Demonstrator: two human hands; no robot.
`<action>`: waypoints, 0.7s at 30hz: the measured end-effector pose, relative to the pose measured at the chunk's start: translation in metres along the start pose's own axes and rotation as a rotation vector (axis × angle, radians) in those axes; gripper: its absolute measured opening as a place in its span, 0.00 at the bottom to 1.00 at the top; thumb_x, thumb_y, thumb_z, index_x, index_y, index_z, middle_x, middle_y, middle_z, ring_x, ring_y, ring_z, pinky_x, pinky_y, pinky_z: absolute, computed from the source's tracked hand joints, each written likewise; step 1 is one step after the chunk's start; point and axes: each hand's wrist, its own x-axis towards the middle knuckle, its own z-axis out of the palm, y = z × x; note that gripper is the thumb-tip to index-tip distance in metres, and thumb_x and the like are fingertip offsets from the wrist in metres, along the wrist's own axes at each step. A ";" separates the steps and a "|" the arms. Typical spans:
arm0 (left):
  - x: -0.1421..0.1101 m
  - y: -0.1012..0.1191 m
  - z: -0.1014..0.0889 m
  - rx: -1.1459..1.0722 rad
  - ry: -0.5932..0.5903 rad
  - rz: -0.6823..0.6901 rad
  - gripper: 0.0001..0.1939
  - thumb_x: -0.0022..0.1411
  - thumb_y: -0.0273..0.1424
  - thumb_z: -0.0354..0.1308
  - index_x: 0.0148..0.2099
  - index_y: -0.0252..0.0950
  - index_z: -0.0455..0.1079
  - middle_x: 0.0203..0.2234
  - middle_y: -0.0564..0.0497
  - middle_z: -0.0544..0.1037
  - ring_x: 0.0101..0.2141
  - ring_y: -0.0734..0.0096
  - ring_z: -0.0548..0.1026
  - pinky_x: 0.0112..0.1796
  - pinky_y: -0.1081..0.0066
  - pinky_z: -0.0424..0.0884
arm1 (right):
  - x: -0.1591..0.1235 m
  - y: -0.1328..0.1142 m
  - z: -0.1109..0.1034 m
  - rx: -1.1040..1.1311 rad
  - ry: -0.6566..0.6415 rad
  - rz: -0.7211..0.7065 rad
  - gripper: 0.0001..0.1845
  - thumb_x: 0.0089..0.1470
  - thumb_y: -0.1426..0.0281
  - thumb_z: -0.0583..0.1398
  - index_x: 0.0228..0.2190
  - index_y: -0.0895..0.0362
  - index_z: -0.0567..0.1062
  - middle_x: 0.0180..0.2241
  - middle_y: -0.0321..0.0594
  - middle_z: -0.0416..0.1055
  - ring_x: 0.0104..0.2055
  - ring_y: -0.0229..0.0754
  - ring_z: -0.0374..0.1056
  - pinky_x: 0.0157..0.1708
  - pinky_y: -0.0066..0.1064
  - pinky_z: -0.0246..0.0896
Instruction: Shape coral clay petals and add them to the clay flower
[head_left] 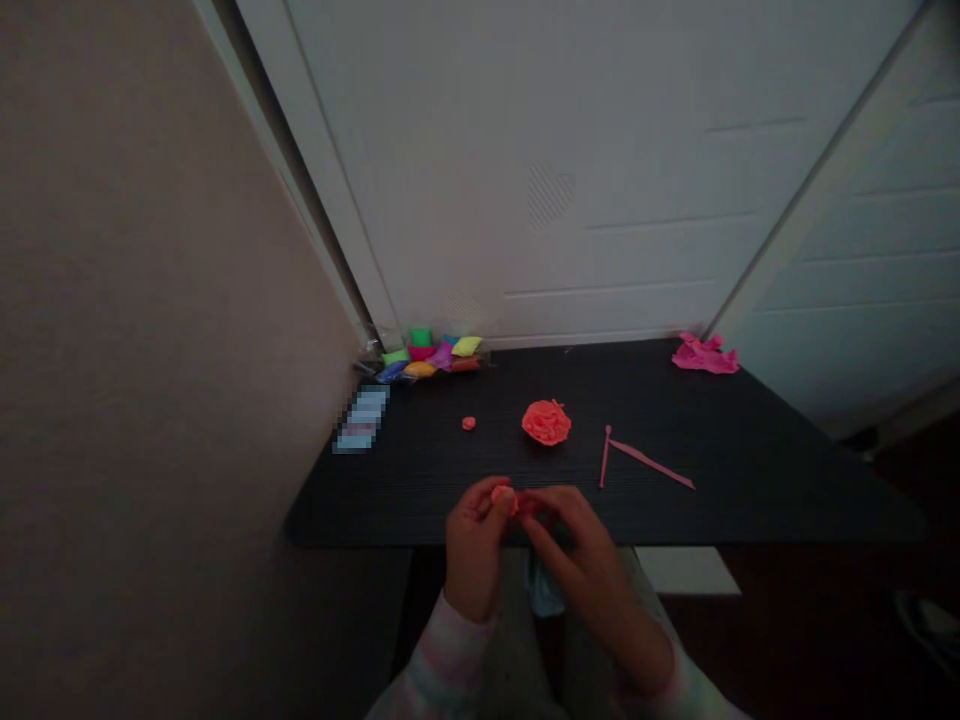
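Note:
Near the table's front edge, my left hand (pixel 476 540) pinches a small lump of orange-pink modelling clay (pixel 505 498). The fingertips of my right hand (pixel 574 540) are pressed together at the lump's right side; whether they hold a bit of clay is hard to see. Beyond my hands sits a round, bowl-like clay piece (pixel 546 423) of the same colour, with strands or crumpled bits on top. A small clay ball (pixel 469 424) lies to its left. Two pink modelling tools (pixel 651 464) rest to the right, their ends close together.
Colourful clay packets (pixel 431 357) in clear wrapping lie at the back left of the black table (pixel 750 480). In front of them is a blurred pale card (pixel 362 418). A crumpled pink piece (pixel 705 354) lies at the back right. A white panel stands behind the table.

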 end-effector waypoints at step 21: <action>-0.038 0.017 0.021 0.135 -0.386 -0.169 0.20 0.52 0.28 0.57 0.49 0.38 0.67 0.47 0.45 0.72 0.47 0.61 0.69 0.48 0.65 0.64 | -0.001 0.007 -0.027 0.199 0.046 0.107 0.06 0.49 0.66 0.57 0.26 0.52 0.73 0.38 0.41 0.68 0.43 0.44 0.63 0.44 0.36 0.58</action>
